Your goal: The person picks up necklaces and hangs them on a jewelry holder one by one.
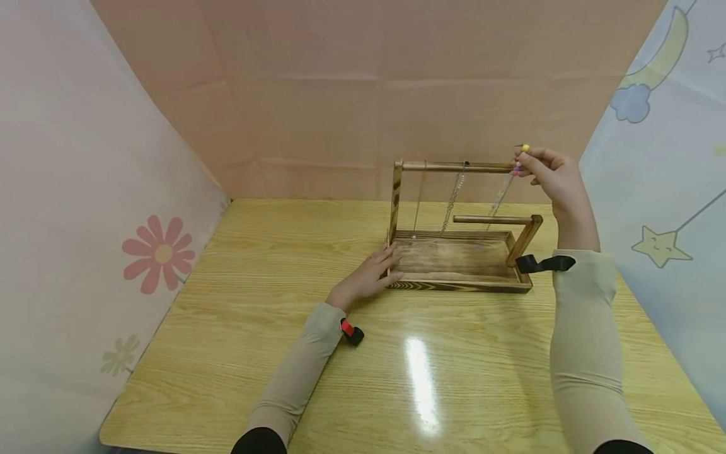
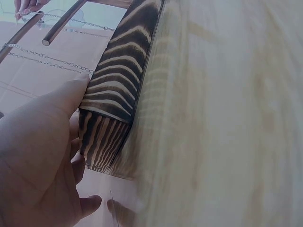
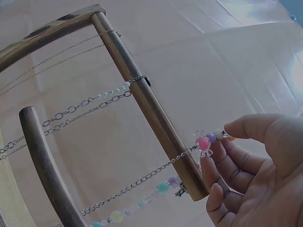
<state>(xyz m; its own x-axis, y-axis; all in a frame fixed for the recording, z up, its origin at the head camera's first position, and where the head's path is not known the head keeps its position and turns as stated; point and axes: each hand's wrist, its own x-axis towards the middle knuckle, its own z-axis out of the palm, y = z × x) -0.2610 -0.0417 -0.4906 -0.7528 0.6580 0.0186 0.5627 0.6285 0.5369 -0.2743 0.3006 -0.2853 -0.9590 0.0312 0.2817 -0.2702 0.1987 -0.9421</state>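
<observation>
A wooden jewelry stand (image 1: 454,287) has a tray base and two raised bars. At the tray's left end my left hand (image 1: 367,276) holds the corner, thumb over the rim and fingers outside the end wall. Beside the upper bar's right end, my right hand (image 1: 558,180) pinches a beaded necklace (image 3: 211,137) between thumb and fingers. Its silver chain and pastel beads hang along both sides of the bar, and a pink candy-shaped bead (image 3: 203,143) sits near the fingertips. A yellow bead (image 1: 525,147) shows above the hand. The fingers partly hide the pinched end.
A silver chain necklace (image 1: 452,198) and a thin fine chain (image 1: 420,202) hang from the upper bar (image 1: 437,167). The shorter lower bar (image 1: 493,220) stands in front, below the right hand. Printed cloth walls surround the wooden table (image 1: 227,347).
</observation>
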